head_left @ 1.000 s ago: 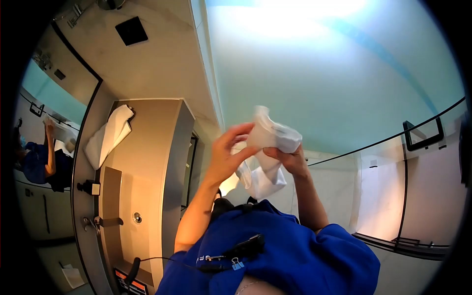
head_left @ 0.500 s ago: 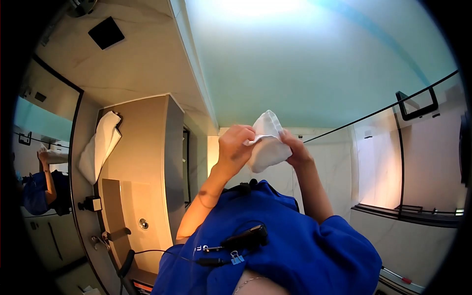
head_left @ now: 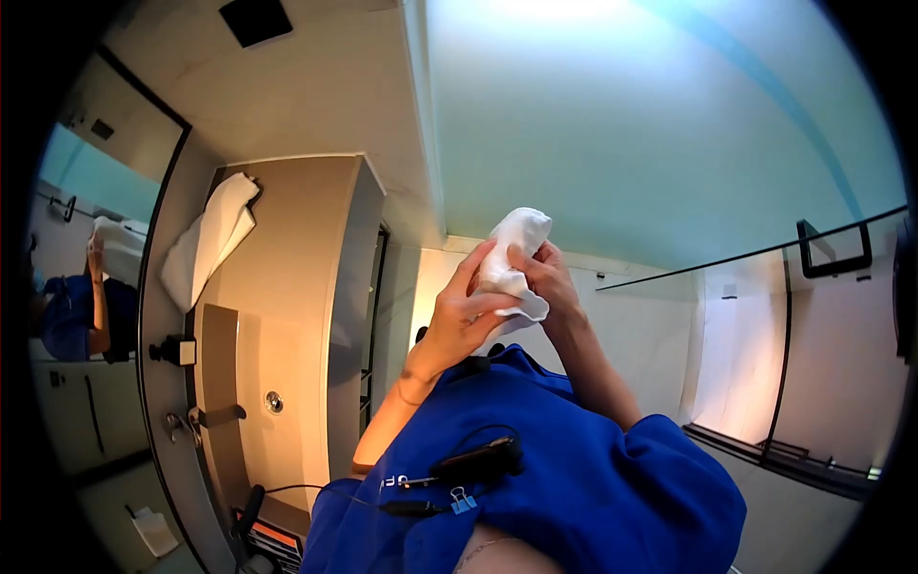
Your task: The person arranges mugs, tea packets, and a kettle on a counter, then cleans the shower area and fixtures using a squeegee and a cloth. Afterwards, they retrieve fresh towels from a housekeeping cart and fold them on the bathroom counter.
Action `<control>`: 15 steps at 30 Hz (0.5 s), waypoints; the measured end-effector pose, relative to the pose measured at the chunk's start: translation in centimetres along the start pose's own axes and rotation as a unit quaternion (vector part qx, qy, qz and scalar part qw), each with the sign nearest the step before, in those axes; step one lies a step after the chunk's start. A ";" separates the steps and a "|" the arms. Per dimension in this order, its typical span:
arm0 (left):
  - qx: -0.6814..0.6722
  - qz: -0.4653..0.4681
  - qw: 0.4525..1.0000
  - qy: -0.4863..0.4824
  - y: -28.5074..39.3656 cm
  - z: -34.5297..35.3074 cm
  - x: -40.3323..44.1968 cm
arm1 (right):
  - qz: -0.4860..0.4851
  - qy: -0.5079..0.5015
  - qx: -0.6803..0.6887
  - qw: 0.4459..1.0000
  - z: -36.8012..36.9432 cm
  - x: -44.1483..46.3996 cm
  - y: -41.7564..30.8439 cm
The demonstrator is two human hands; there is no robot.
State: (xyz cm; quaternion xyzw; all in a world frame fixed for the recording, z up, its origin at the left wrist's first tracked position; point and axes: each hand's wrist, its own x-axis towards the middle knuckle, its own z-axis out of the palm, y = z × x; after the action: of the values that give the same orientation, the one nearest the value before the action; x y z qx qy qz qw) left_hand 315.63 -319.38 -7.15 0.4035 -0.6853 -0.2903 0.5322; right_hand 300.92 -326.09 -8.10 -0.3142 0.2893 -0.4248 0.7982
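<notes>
A small white cloth (head_left: pixel 521 230), rolled or bunched into a thick bundle, is held up in front of my chest. My left hand (head_left: pixel 461 311) is closed around its lower part from the left, fingers wrapped over the fabric. From the right, my right hand (head_left: pixel 547 277) grips the bundle higher up, its thumb pressed on the cloth. A loose fold of fabric hangs out below, between the two hands. Part of the cloth is hidden behind my fingers.
To the left are a washbasin with a round drain (head_left: pixel 274 402), a faucet (head_left: pixel 186 421) and a mirror (head_left: pixel 96 239). A white towel (head_left: pixel 215 234) lies over the counter's far end. On the right stands a glass panel with a black handle (head_left: pixel 834 251).
The cloth, earlier spread wider with a pointed top between both hands, is now a narrower bundle. My hands have come closer together around it. The camera view has shifted slightly.
</notes>
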 end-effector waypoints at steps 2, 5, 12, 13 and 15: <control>-0.158 -0.070 0.981 0.091 -0.6 0.5 -1.1 | 0.011 -0.049 0.005 0.999 -0.2 0.2 0.7; -0.265 -0.164 0.930 0.195 -1.1 0.0 -2.4 | -0.007 -0.072 0.056 0.996 1.1 0.4 1.3; -0.226 -0.201 0.887 0.349 -3.1 -1.8 -3.1 | 0.000 -0.094 -0.077 0.993 1.2 0.6 -1.6; -0.202 -0.216 0.888 0.353 -3.0 -3.0 -3.0 | -0.018 -0.025 -0.222 0.975 -0.9 0.8 -3.1; -0.093 -0.202 0.928 0.298 -1.4 -3.9 -2.5 | -0.139 0.081 -0.454 0.876 -1.4 1.2 -6.2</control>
State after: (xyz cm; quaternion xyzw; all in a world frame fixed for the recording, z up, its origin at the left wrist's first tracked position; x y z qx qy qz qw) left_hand 320.04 -317.81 -8.51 0.5503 -0.3690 -0.3202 0.6771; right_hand 297.36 -330.21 -4.61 -0.6439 0.4674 -0.3772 0.4741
